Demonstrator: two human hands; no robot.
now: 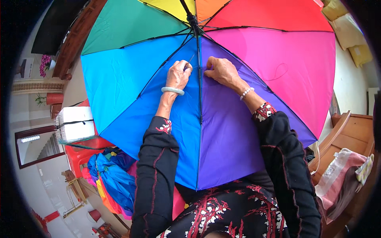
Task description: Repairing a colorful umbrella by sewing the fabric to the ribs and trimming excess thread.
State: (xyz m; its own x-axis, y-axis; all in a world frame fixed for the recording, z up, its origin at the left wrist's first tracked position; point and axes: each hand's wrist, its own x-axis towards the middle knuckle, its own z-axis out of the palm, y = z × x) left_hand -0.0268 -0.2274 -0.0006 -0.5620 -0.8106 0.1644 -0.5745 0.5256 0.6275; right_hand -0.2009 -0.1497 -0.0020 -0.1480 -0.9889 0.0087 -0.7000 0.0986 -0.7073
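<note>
A rainbow-coloured umbrella (238, 123) lies opened with its inside facing up, and its black ribs meet at a hub (193, 22) around the shaft. On the blue panel, left of the rib nearest me, my left hand (179, 74) is closed on a thin needle-like piece that points up toward the hub. My right hand (223, 71) is just across that rib over the purple panel, thumb and fingertips pinched together. What its fingertips hold is too small to make out. A fine thread (281, 72) makes a loop over the pink panel.
Left of me, a white bundle (75, 123) tied with dark cord sits on a red plastic stool (77, 152). Beside it is a heap of colourful umbrella fabric (113, 176). At right stands a wooden bench (349, 135) with a pink cloth (341, 174). Yellowish cushions (349, 29) are at far right.
</note>
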